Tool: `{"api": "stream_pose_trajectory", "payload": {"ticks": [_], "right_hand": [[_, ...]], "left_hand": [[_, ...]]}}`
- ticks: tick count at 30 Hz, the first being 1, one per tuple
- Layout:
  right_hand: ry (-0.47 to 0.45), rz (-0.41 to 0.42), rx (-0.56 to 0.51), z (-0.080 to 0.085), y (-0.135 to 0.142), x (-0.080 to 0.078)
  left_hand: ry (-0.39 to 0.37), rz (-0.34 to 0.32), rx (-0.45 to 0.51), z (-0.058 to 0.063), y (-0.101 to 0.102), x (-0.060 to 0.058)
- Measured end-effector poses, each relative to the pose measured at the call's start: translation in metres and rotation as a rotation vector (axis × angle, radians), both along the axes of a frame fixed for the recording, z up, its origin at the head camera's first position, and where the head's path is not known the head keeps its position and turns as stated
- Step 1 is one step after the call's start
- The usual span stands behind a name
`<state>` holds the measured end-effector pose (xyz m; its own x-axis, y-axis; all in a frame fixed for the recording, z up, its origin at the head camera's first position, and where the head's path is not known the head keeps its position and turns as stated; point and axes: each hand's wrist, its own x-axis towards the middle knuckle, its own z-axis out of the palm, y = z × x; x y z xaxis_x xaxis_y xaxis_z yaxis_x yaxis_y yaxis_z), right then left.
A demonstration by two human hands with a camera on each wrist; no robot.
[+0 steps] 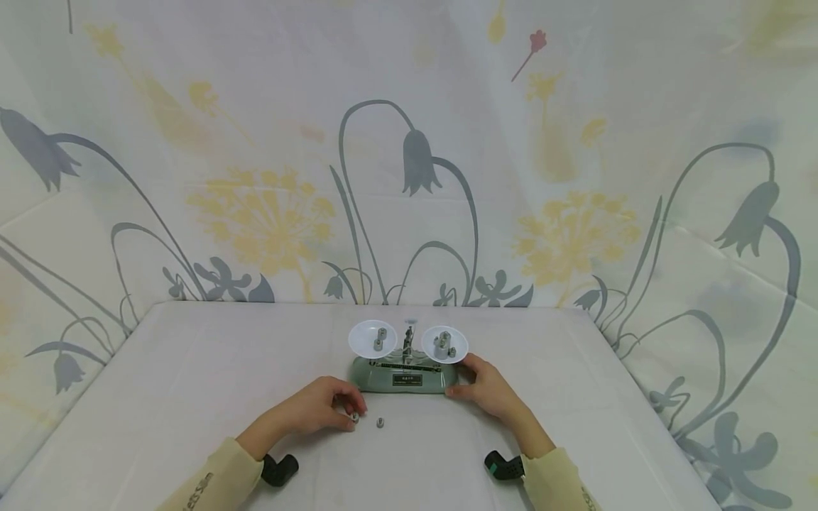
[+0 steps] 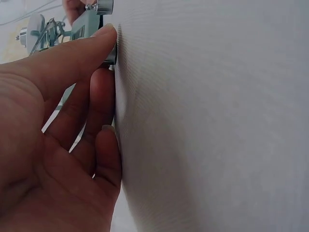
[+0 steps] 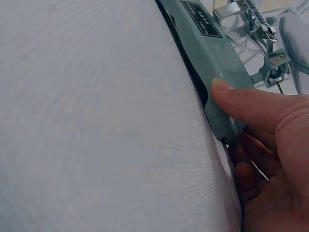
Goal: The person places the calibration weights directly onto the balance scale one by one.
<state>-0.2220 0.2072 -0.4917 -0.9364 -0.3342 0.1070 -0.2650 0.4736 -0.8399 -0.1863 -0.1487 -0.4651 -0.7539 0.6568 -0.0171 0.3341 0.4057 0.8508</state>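
A green balance scale (image 1: pixel 377 381) stands on the white-covered table, with a white pan at either side. Several metal weights (image 1: pixel 442 346) sit in its right pan, and a couple more (image 1: pixel 378 345) are in the left one. In front of the base, my left hand (image 1: pixel 314 406) pinches a small metal weight (image 1: pixel 354 417) at the tabletop; in the left wrist view the thumb mostly hides that weight (image 2: pixel 114 58). A second weight (image 1: pixel 380 422) stands just to its right. My right hand (image 1: pixel 492 390) grips the base's right end, thumb on the front of the base (image 3: pixel 219 63).
The white cloth (image 1: pixel 409 468) covers the table up to a flower-printed backdrop (image 1: pixel 409 234). Black devices (image 1: pixel 280 470) show at both wrists near the sleeves. The scale's pans rise above the base beside my right fingers.
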Motion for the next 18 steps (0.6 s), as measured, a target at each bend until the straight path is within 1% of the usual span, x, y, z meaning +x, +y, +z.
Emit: {"api": "stream_pose_trajectory", "payload": {"ticks": [9, 18], "right_hand": [[-0.008, 0.003, -0.027, 0.0005, -0.0004, 0.0009], [-0.014, 0.003, -0.034, 0.0013, -0.0006, 0.0009]], "left_hand": [[0.018, -0.009, -0.016, -0.0001, 0.0003, -0.0016], [0.049, 0.015, -0.031, 0.0009, -0.0017, -0.0020]]}}
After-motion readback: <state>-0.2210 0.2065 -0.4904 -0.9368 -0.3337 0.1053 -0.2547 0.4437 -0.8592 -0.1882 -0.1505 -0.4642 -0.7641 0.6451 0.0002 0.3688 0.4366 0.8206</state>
